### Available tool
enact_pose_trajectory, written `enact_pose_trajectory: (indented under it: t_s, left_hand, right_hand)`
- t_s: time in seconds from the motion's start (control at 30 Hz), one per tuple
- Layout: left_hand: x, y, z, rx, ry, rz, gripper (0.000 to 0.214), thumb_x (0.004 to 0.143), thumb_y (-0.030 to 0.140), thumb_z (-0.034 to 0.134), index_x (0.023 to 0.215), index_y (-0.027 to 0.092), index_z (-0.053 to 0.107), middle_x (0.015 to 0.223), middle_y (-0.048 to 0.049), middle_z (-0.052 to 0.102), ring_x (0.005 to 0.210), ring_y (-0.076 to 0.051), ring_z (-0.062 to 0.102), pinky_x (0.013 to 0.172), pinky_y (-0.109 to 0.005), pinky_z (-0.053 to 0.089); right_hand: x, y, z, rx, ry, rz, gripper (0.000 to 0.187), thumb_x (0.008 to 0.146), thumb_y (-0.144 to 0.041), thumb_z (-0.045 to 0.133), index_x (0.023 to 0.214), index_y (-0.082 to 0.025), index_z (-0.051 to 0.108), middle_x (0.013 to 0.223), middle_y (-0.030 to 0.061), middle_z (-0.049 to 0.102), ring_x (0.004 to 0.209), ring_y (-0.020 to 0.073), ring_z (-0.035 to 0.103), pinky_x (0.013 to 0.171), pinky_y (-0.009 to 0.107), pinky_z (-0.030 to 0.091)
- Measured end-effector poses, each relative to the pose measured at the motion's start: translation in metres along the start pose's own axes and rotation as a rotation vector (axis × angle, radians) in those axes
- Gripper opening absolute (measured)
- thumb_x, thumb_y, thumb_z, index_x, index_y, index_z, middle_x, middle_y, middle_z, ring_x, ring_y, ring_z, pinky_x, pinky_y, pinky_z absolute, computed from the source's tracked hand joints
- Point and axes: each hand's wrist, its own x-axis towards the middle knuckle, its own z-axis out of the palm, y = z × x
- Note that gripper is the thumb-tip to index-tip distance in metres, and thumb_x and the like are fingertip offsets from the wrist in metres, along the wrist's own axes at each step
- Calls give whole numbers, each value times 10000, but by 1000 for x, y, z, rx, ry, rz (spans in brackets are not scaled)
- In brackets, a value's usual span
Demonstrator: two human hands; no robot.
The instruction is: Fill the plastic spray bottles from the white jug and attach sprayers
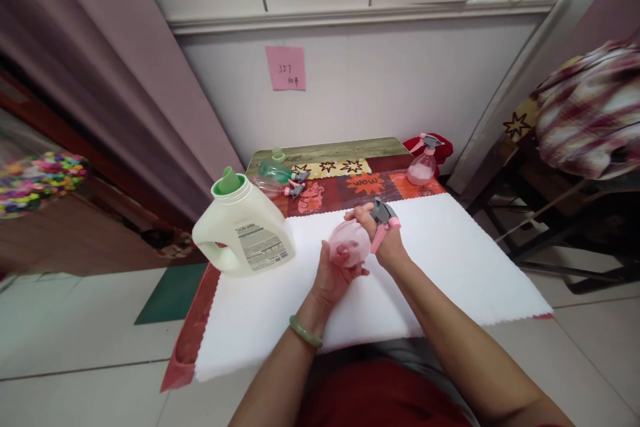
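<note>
Above the white cloth, a clear pink spray bottle (350,244) lies tilted on its side between both hands. My left hand (334,275) wraps its rounded body from below, fingers showing through the plastic. Up at the neck, my right hand (385,240) closes round the bottle behind its grey and pink trigger head (384,213); part of the grip is hidden. To the left stands a large cream detergent jug (260,230) with its mouth uncapped and a green spout (229,180) inside.
A green spray bottle (275,171) and a pink one (267,185) lie at the back left. Another pink spray bottle (423,167), part filled, stands at the back right beside a red item (445,150). A white cloth (450,267) covers the table's front.
</note>
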Motion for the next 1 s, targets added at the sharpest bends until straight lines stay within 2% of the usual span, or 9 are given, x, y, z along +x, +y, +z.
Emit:
enact_pose_trajectory:
  t_s: [0.1,0.17,0.33,0.47,0.53,0.67,0.77,0.87,1.0]
  left_hand:
    - [1,-3,1,21,-39,-52,1028,754,943,368,1033,25,739,717,-157,716,505,-199,605,708,-485,579]
    - [0,-2,5,20,-41,-39,982,722,927,483,1140,72,725,930,-190,762,753,-279,712,843,-513,566]
    - [-5,6,17,-30,-13,145,791,719,403,885,1425,320,539,1519,-104,549,1378,-337,522,1096,-523,433]
    - [-7,9,16,-20,26,138,672,799,317,808,1416,290,542,1450,-109,606,1265,-308,619,1004,-469,517]
    - [-6,6,9,-14,23,76,593,851,507,734,1345,206,607,1256,-141,714,1031,-277,721,848,-404,581]
    - [-2,-1,-2,3,-20,-37,917,809,888,419,1134,79,706,809,-171,752,579,-237,690,507,-340,534]
    - [-1,-1,-1,-2,-28,-36,963,754,920,448,1183,96,699,978,-203,771,814,-304,746,691,-422,599]
    - [-3,1,6,-29,-2,63,805,740,721,743,1337,194,624,1358,-172,667,1196,-332,655,953,-467,553]
    - [-5,3,11,-12,46,83,741,751,432,857,1401,233,563,1377,-149,636,1117,-277,680,810,-349,582]
  right_hand:
    - [-2,-5,0,-21,2,7,438,839,-639,688,748,-212,723,775,47,755,681,193,661,625,299,486]
    - [-2,-4,1,-7,75,13,468,837,-668,671,750,-210,710,783,53,755,693,201,671,635,308,500]
    - [0,8,6,68,226,10,512,802,-721,667,738,-213,652,802,70,763,701,213,689,656,331,535]
    - [-4,6,6,89,169,30,468,799,-675,708,724,-215,674,791,57,761,709,207,688,674,327,531]
    - [-7,2,5,62,123,33,459,815,-662,701,727,-212,700,771,53,753,708,205,681,670,322,518]
    - [-9,-5,3,15,86,39,482,828,-681,678,741,-208,718,695,36,718,610,187,632,578,307,467]
    - [-7,-5,3,14,163,10,495,825,-696,670,729,-211,695,700,42,725,633,194,647,595,313,484]
    - [-4,-2,3,26,226,-5,509,825,-713,653,714,-216,669,720,49,737,679,206,673,640,324,513]
    - [-6,1,4,49,226,6,498,830,-705,650,713,-221,649,742,50,747,693,208,688,652,329,528]
